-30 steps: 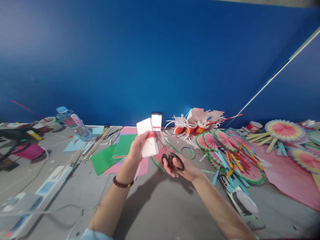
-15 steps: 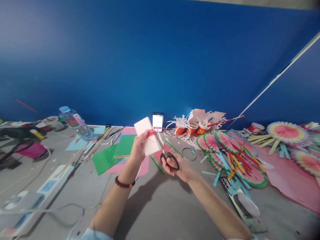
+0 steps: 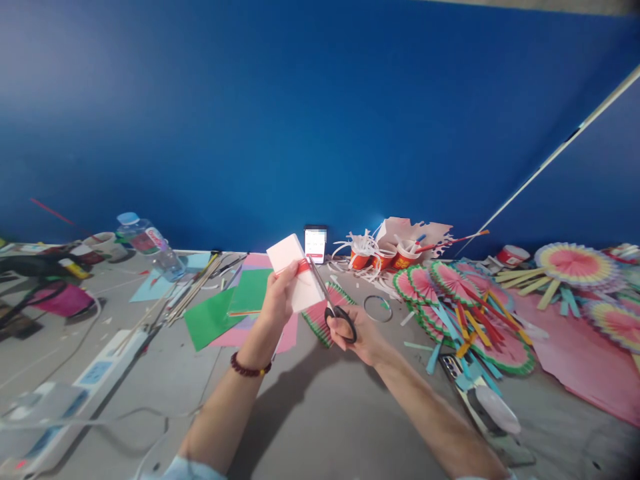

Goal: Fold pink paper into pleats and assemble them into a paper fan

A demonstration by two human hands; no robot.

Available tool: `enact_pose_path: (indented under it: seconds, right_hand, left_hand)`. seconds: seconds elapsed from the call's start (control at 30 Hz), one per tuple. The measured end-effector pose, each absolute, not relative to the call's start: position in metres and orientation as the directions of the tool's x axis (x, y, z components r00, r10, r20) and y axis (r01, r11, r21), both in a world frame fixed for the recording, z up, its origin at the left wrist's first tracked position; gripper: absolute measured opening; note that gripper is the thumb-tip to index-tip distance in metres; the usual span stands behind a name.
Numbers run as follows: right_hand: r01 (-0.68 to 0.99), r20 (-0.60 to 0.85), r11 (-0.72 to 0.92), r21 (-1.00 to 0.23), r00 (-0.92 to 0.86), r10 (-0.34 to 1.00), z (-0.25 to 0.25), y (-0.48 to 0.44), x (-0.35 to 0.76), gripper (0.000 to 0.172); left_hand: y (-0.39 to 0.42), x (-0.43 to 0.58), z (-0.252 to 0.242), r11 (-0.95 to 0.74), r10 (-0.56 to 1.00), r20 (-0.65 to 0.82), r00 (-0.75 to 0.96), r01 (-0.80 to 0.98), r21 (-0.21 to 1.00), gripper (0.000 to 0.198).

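My left hand [image 3: 279, 291] is closed on folded white paper [image 3: 286, 251], held tilted above the table. A red mark or band [image 3: 303, 267] crosses the paper near my thumb; which it is I cannot tell. My right hand [image 3: 356, 333] grips black-handled scissors [image 3: 345, 325], fingers through the loops. The blades [image 3: 320, 280] point up and left along the paper's right edge and look nearly closed. Below the hands lies a pleated pink paper piece with green edges [image 3: 320, 321], partly hidden by the paper and my right hand.
Green sheets [image 3: 210, 321] and thin sticks [image 3: 193, 290] lie left, near a tilted bottle [image 3: 153, 245] and a power strip [image 3: 90, 383]. A lit phone [image 3: 315, 244] leans on the blue wall. Red cups [image 3: 407, 255], paper fans [image 3: 457, 283] and another phone [image 3: 463, 380] are right.
The scissors' loops have come closer together and the blades have drawn nearer each other. My right hand has shifted slightly right. The left hand and paper have barely moved.
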State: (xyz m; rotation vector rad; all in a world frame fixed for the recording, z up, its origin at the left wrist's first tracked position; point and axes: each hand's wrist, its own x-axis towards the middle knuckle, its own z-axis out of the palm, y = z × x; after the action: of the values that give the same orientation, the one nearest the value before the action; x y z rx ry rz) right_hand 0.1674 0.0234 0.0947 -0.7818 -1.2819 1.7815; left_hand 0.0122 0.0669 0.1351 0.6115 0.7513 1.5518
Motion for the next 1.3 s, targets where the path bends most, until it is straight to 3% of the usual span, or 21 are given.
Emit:
enact_pose_path:
  seconds: [0.63,0.87,1.3]
  right_hand:
    - [-0.253,0.030,-0.097,-0.963,-0.453,0.891,0.088,0.020,0.164,0.045]
    - [-0.336,0.057,-0.144,-0.931,-0.521,0.852,0.092,0.018,0.170,0.051]
    - [-0.428,0.108,-0.161,-0.889,-0.537,0.836,0.097,0.016,0.171,0.052]
  left_hand:
    - [0.062,0.016,0.142,-0.062,0.994,-0.010,-0.105,-0.661,0.748,0.030]
    - [0.062,0.016,0.140,-0.101,0.988,0.003,-0.154,-0.633,0.767,0.029]
    - [0.056,0.022,0.143,-0.049,0.997,0.005,-0.074,-0.621,0.783,0.031]
